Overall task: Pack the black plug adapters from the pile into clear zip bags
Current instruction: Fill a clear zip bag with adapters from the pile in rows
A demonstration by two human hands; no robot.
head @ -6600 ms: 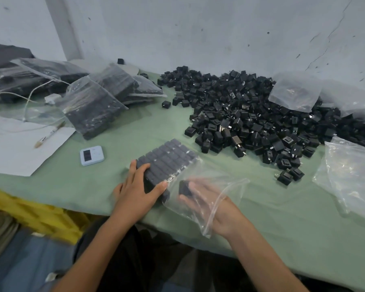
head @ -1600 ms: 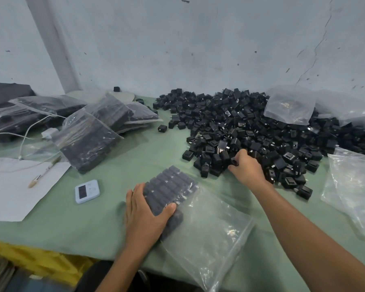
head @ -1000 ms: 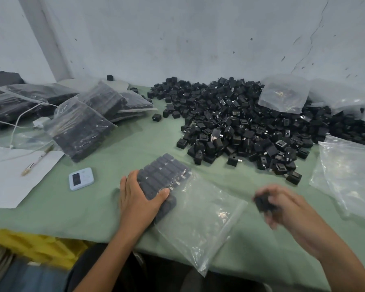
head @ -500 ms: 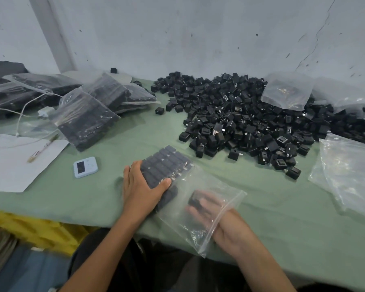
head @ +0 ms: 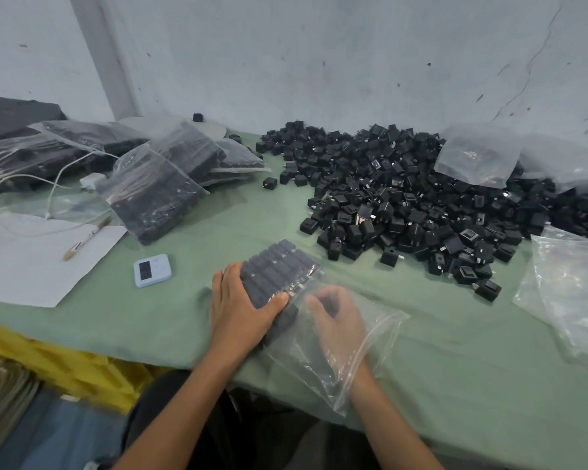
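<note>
A big pile of black plug adapters (head: 404, 198) lies on the green table (head: 455, 368) at the back right. A clear zip bag (head: 319, 361) lies near the table's front edge, with neat rows of adapters (head: 279, 269) packed in its far end. My left hand (head: 241, 307) presses flat on the near end of those rows, from outside the bag. My right hand (head: 336, 320) is inside the bag through its mouth, fingers curled around a black adapter (head: 326, 301) next to the packed rows.
Filled bags of adapters (head: 153, 195) are stacked at the back left. Near them lie a white sheet of paper (head: 24, 262) with a pen (head: 85, 239), a white cable and a small white timer (head: 151, 270). Empty clear bags (head: 571, 290) lie at the right and on the pile.
My right hand took an adapter from the pile, brought it back and slid into the bag; now it is deeper in, close to the packed rows. My left hand stayed put.
</note>
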